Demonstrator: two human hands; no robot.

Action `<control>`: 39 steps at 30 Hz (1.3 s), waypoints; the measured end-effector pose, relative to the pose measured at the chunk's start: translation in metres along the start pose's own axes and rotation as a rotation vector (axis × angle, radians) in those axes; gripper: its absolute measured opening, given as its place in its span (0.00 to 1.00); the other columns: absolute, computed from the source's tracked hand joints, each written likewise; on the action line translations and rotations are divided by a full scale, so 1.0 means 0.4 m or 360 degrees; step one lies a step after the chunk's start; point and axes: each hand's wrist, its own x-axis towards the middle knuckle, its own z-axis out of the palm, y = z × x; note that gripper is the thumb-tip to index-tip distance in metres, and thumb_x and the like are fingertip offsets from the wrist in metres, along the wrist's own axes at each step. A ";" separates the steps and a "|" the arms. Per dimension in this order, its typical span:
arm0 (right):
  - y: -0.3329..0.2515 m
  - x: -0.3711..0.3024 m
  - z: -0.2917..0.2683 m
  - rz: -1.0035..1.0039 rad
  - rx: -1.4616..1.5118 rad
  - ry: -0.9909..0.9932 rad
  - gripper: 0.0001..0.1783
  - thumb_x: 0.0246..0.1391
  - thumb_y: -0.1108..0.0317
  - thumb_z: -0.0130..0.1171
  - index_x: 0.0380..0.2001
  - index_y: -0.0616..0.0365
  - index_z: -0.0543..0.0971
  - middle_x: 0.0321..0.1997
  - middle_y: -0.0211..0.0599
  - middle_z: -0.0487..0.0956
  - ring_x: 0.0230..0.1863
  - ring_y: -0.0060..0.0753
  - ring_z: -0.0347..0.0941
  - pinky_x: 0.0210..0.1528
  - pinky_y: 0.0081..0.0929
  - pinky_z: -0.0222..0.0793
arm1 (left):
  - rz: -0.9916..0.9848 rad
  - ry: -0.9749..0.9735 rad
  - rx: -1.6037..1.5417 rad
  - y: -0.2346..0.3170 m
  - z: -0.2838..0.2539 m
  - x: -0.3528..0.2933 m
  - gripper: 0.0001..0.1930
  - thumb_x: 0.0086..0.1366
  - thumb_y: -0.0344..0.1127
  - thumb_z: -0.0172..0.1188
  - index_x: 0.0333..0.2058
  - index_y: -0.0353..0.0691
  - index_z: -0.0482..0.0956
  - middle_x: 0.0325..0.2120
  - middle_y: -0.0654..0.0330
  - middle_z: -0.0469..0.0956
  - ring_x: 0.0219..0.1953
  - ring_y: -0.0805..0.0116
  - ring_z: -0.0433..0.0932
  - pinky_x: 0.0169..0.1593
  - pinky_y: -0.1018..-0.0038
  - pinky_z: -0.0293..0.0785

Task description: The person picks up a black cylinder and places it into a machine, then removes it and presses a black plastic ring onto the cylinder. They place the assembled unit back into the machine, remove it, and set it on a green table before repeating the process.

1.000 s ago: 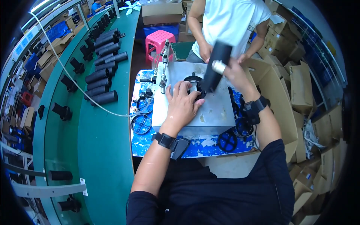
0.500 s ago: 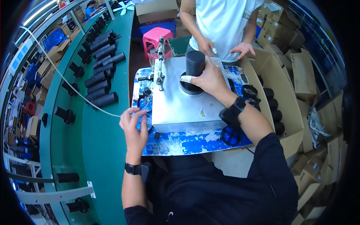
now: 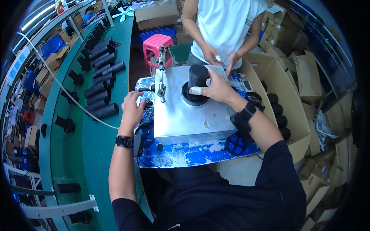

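Head view: the person's right hand (image 3: pixel 219 87) is wrapped around an upright black cylinder (image 3: pixel 198 74), its thumb with a white wrap (image 3: pixel 195 91) across the near side and the other fingers mostly hidden behind. The cylinder stands at a black round base (image 3: pixel 194 101) on top of a metal box (image 3: pixel 181 121); the joint between the 2 is shaded and partly covered by the thumb, so how they fit cannot be made out.

The left hand (image 3: pixel 133 107) is at the box's left side, near a small black knob (image 3: pixel 148 102). Its fingers are bent and its palm faces away, so whether they are apart or pinching something cannot be told. A slim metal rod mechanism (image 3: pixel 162 79) rises at the box's left edge.

The box sits on a blue table (image 3: pixel 200 156) with worn paint. A black spoked ring (image 3: pixel 236 144) lies by the table's near right corner. Across the table, a co-worker in a white top (image 3: pixel 227 27) is cut off above the chest, 2 hands in view. An open carton (image 3: pixel 296 140) on the right contains black cylindrical pieces (image 3: pixel 282 121), partly hidden by its wall. More black cylinders (image 3: pixel 105 111) lie on the green conveyor (image 3: pixel 102 154).
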 end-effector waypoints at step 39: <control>-0.370 -0.382 0.270 -0.1848 0.0152 0.0479 0.14 0.60 0.65 0.66 0.49 0.44 0.79 0.50 0.27 0.83 0.51 0.30 0.79 0.44 0.38 0.64 | 0.0511 0.0835 -0.0573 0.376 -0.281 -0.691 0.23 0.57 0.37 0.78 0.52 0.46 0.83 0.51 0.56 0.78 0.40 0.59 0.79 0.40 0.64 0.75</control>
